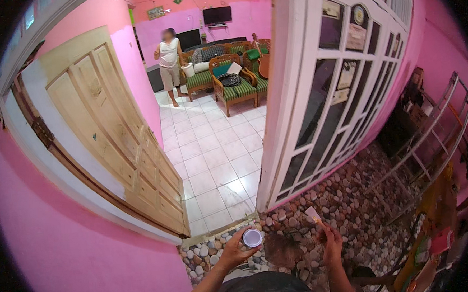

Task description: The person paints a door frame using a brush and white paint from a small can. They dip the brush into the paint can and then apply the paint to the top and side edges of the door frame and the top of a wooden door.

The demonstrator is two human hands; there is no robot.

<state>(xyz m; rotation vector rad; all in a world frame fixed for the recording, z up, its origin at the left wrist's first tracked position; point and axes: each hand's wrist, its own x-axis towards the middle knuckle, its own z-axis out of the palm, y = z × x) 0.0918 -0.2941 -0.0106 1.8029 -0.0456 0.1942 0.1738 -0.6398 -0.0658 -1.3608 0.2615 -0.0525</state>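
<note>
My left hand [236, 251] is closed round the side of a small round tub [252, 237] with a pale rim. Its top faces up and looks whitish-lavender; I cannot tell whether that is a filling or a lid. To the right, my right hand [331, 242] grips the lower end of what looks like a small paintbrush [314, 216], with a flat pale head pointing up and away and a yellowish band below it. Tub and paintbrush are held apart, above a floor patterned with pebbles [348, 198].
A wooden door [110, 115] stands open at the left, inside a white frame. At the right is a white-framed glazed panel [326, 93]; beyond it leans a metal ladder-like frame [429, 130]. Past the doorway, a person [169, 59] stands on white tiles [212, 142] beside green-striped chairs [236, 90].
</note>
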